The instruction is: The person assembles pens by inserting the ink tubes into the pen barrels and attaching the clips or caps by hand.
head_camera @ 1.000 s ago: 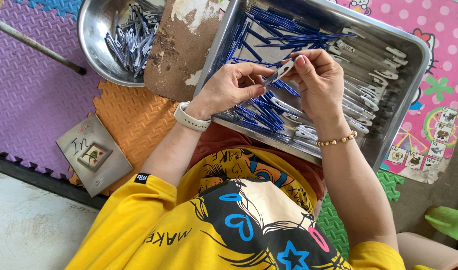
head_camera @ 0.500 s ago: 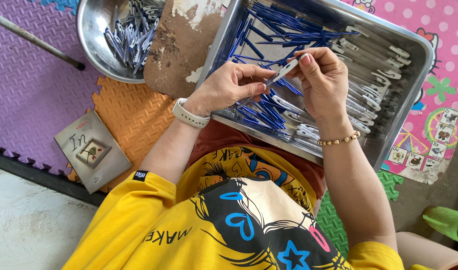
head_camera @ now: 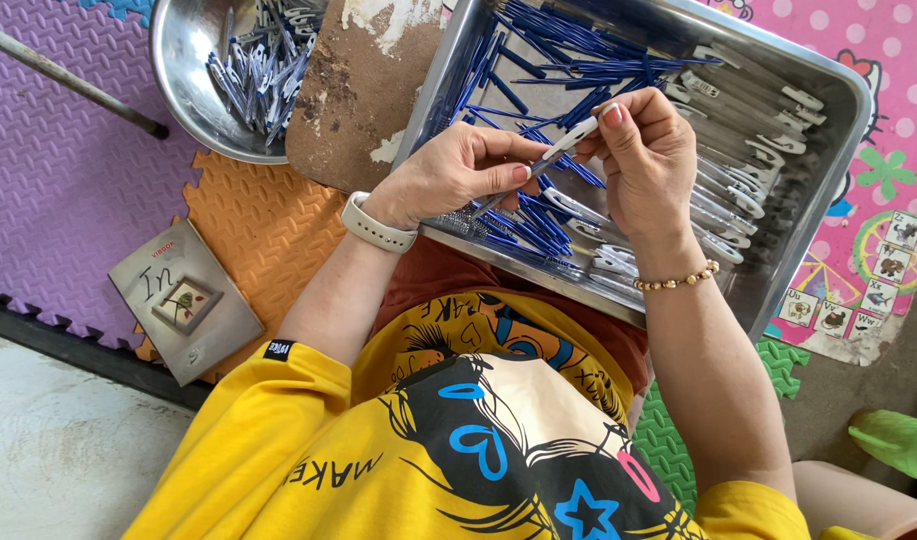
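Since a second ago your hands have lifted a little off the pile and drawn closer together, so the white pen barrel (head_camera: 570, 137) now sits pinched at both ends. Your left hand (head_camera: 456, 178) is closed on its lower end with thumb and fingers — a thin blue refill seems to run in there, though I can't tell how far it is seated. Your right hand (head_camera: 650, 158) grips the upper end with its fingertips, so the joining looks underway, not finished. Just beneath your hands lies the metal tray (head_camera: 828, 215): loose blue refills (head_camera: 538, 222) under your left, white barrels (head_camera: 738, 175) beyond your right. Further out past your left hand, a worn brown board (head_camera: 353, 95), then the steel bowl (head_camera: 183, 70) of assembled pens — well apart.
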